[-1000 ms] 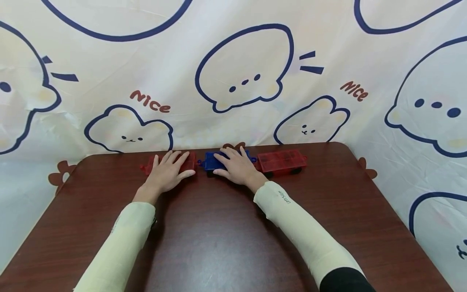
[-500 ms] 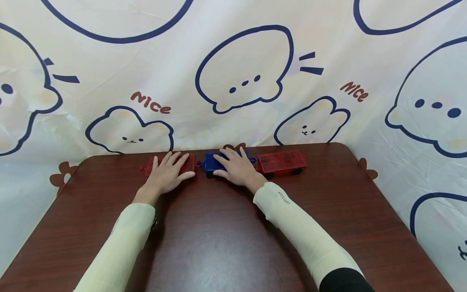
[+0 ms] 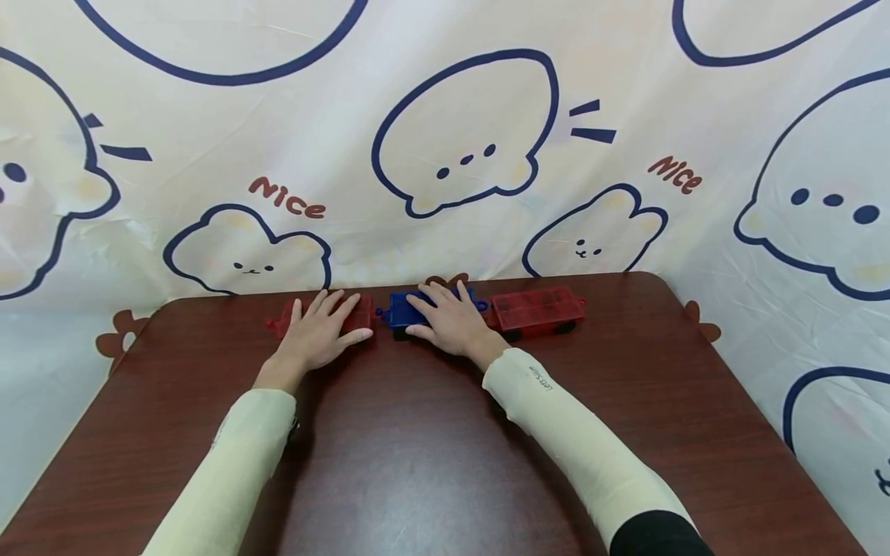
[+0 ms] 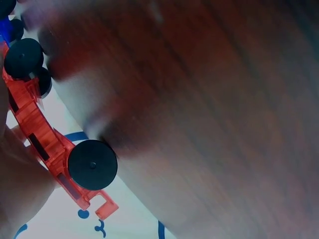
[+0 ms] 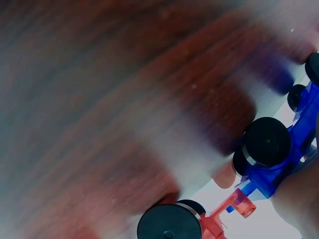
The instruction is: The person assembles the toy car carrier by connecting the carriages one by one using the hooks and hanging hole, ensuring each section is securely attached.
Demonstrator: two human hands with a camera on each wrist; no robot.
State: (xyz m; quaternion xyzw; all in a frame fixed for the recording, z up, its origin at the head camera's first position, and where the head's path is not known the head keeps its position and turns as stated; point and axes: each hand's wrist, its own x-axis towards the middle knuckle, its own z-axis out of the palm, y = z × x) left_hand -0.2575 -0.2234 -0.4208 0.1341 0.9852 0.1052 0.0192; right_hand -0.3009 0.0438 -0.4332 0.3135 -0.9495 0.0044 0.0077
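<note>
Presumably for steadiness, left hand [image 3: 313, 337] tops red car [image 3: 361, 311], right hand [image 3: 453, 323] blue car [image 3: 401, 310]. My fingers [image 3: 345, 307]: spread, gripping neither.

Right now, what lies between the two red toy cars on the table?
The blue toy car, with the right hand resting on it. The head view shows it between the left red car and the right red car.

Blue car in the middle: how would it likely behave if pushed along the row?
The blue car would probably roll readily, since round black wheels carry it. Its moulded-looking plastic body is likely stiff rather than floppy. It may move the red car to its right, whose coupling meets its end.
</note>
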